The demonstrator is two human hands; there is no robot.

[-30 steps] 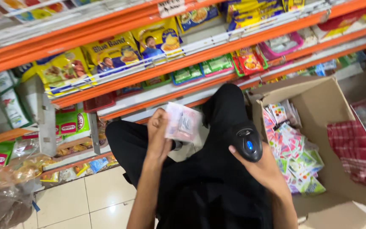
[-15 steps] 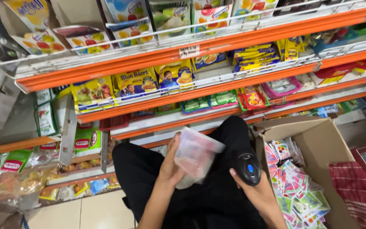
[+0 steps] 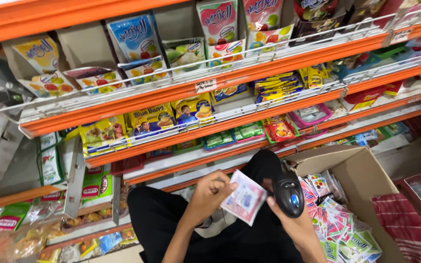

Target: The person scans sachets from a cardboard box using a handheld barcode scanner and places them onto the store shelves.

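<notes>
Sachet (image 3: 244, 198), pink and white, sits pinched in left hand (image 3: 214, 193), thumb on its near face, fingers behind; most of the packet sticks out to the right of the grip, tilted, above the lap. Right hand (image 3: 288, 219) is closed round a black scanner (image 3: 289, 196) w/ blue button, just beside the sachet's right edge, head aimed twd it. Box (image 3: 361, 170) of similar sachets stands open to the right. Orange shelves (image 3: 230, 73) w/ packets run across the top.
</notes>
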